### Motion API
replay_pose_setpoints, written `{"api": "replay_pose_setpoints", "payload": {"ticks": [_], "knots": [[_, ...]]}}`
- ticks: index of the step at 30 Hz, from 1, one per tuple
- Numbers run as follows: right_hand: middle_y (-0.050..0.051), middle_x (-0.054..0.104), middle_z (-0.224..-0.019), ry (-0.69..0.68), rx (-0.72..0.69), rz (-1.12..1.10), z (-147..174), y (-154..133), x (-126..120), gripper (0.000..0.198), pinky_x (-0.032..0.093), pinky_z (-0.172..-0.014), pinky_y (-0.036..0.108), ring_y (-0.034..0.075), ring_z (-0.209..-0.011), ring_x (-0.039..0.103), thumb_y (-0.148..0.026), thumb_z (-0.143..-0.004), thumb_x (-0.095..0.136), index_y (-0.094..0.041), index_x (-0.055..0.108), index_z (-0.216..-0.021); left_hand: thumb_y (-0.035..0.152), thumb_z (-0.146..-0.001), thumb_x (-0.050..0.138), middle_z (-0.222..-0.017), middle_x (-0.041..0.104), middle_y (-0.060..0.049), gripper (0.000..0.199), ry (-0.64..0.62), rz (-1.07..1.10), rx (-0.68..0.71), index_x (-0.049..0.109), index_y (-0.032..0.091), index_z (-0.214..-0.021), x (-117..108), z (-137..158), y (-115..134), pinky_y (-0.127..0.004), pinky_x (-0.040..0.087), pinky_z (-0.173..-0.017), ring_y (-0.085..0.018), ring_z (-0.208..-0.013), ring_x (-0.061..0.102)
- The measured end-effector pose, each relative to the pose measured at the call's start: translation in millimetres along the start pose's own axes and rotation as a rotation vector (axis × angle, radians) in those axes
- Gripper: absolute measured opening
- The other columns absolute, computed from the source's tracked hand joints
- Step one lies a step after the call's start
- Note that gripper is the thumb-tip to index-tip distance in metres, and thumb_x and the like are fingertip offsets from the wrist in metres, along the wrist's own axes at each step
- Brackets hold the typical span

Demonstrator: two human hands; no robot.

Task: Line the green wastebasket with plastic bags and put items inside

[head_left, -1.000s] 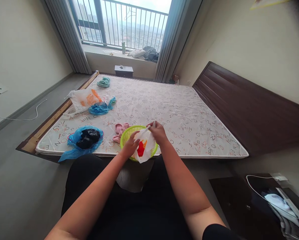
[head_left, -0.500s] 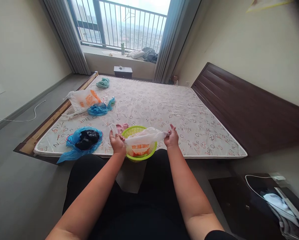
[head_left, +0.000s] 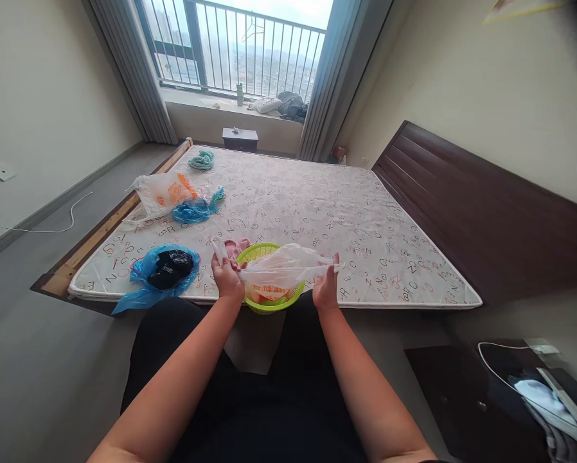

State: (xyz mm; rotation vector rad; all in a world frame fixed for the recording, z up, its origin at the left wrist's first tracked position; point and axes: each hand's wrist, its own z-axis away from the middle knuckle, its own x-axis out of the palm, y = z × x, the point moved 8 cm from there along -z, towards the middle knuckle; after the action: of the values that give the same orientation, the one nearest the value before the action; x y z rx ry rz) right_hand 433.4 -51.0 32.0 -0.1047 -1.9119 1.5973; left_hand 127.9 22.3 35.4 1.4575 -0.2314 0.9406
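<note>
A white plastic bag [head_left: 283, 267] with orange print is stretched sideways between my hands, over a green plastic basket [head_left: 257, 251]. My left hand [head_left: 227, 278] is closed on the bag's left end, and a loose white tip of it sticks up above the fingers. At the other end, my right hand [head_left: 326, 287] grips the bag with the thumb side up. The basket sits at the mattress's near edge, between my knees. Something orange shows in it under the bag, partly hidden. Just behind the left hand lies a pink cloth item [head_left: 235, 247].
On the patterned mattress [head_left: 365, 244], a blue bag with a black bundle [head_left: 170, 269] lies at left. Farther back are another white bag [head_left: 166, 193], a crumpled blue bag [head_left: 195, 209] and a teal coiled item [head_left: 202, 160]. A dark headboard [head_left: 462, 186] stands at right.
My right hand has turned and shifted slightly down and left, its fingers now closer around the bag's end. The bag's orange print is now less visible. The left hand stays nearly in place.
</note>
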Motion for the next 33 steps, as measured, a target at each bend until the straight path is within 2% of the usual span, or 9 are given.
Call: {"api": "replay_pose_setpoints", "payload": {"ticks": [3, 5, 8, 13, 18, 22, 25, 29, 33], "knots": [[0.008, 0.044, -0.153, -0.094, -0.121, 0.185, 5, -18, 21, 0.067, 0.038, -0.113, 0.044, 0.021, -0.143, 0.041, -0.061, -0.086, 0.061, -0.033, 0.043, -0.144, 0.026, -0.089, 0.062, -0.058, 0.042, 0.010, 0.050, -0.067, -0.072, 0.020, 0.049, 0.025, -0.138, 6, 7, -2, -0.023, 0.051, -0.059, -0.006, -0.047, 0.038], [0.008, 0.055, -0.141, -0.108, -0.158, 0.235, 1, -28, 31, 0.043, 0.038, -0.112, 0.042, 0.022, -0.138, 0.045, -0.058, -0.087, 0.062, -0.027, 0.060, -0.115, 0.028, -0.089, 0.062, -0.058, 0.042, 0.010, 0.055, -0.113, -0.119, 0.012, 0.047, 0.026, -0.142, 10, 10, -6, -0.021, 0.050, -0.057, -0.006, -0.047, 0.039], [0.006, 0.066, -0.107, -0.072, -0.141, 0.129, -12, -37, 36, 0.036, 0.045, -0.103, 0.042, 0.021, -0.115, 0.061, -0.060, -0.089, 0.058, -0.024, 0.054, -0.089, 0.031, -0.090, 0.063, -0.057, 0.043, 0.010, 0.061, -0.154, -0.156, -0.028, 0.044, 0.025, -0.147, 11, 11, -13, -0.019, 0.048, -0.054, -0.007, -0.046, 0.040], [-0.002, 0.057, -0.080, -0.032, -0.061, 0.008, -27, -39, 30, 0.042, 0.053, -0.083, 0.034, 0.016, -0.079, 0.060, -0.066, -0.084, 0.062, -0.027, 0.051, -0.094, 0.030, -0.090, 0.062, -0.056, 0.043, 0.010, 0.062, -0.170, -0.169, -0.056, 0.044, 0.024, -0.149, 8, 6, -16, -0.020, 0.047, -0.053, -0.006, -0.044, 0.040], [0.006, 0.065, -0.109, -0.381, 0.104, 0.155, -20, -30, 38, 0.074, 0.052, -0.084, 0.035, 0.020, -0.094, 0.062, -0.061, -0.065, 0.081, -0.025, 0.057, -0.125, 0.029, -0.090, 0.063, -0.057, 0.042, 0.010, 0.063, -0.177, -0.134, -0.055, 0.043, 0.027, -0.150, 5, 4, -14, -0.021, 0.048, -0.054, -0.006, -0.044, 0.040], [0.003, 0.068, -0.099, -0.530, 0.225, 0.488, -13, -16, 37, 0.056, 0.049, -0.077, 0.030, 0.018, -0.085, 0.061, -0.044, -0.061, 0.087, -0.021, 0.071, -0.110, 0.029, -0.090, 0.063, -0.057, 0.043, 0.010, 0.060, -0.206, -0.139, -0.070, 0.045, 0.026, -0.147, 6, 6, -15, -0.021, 0.047, -0.053, -0.006, -0.044, 0.040], [0.003, 0.068, -0.088, -0.392, 0.202, 0.492, -18, -16, 31, 0.037, 0.047, -0.074, 0.029, 0.017, -0.081, 0.061, -0.051, -0.074, 0.077, -0.018, 0.071, -0.088, 0.029, -0.090, 0.062, -0.056, 0.043, 0.010, 0.057, -0.217, -0.145, -0.068, 0.046, 0.024, -0.145, 7, 8, -16, -0.020, 0.046, -0.053, -0.006, -0.045, 0.040], [0.006, 0.071, -0.103, -0.014, -0.124, 0.178, -23, -44, 21, 0.044, 0.047, -0.091, 0.032, 0.019, -0.104, 0.064, -0.059, -0.091, 0.055, -0.020, 0.050, -0.071, 0.028, -0.090, 0.063, -0.057, 0.045, 0.009, 0.059, -0.190, -0.111, -0.117, 0.046, 0.024, -0.146, 6, 9, -23, -0.021, 0.048, -0.056, -0.007, -0.046, 0.041], [-0.006, 0.051, -0.053, 0.134, -0.188, 0.121, -15, -46, 27, 0.049, 0.051, -0.078, 0.035, 0.016, -0.061, 0.063, -0.068, -0.096, 0.036, -0.025, 0.037, -0.072, 0.027, -0.088, 0.066, -0.057, 0.044, 0.010, 0.051, -0.141, -0.052, -0.172, 0.050, 0.022, -0.136, 4, 9, -34, -0.023, 0.049, -0.057, -0.006, -0.045, 0.040]]}}
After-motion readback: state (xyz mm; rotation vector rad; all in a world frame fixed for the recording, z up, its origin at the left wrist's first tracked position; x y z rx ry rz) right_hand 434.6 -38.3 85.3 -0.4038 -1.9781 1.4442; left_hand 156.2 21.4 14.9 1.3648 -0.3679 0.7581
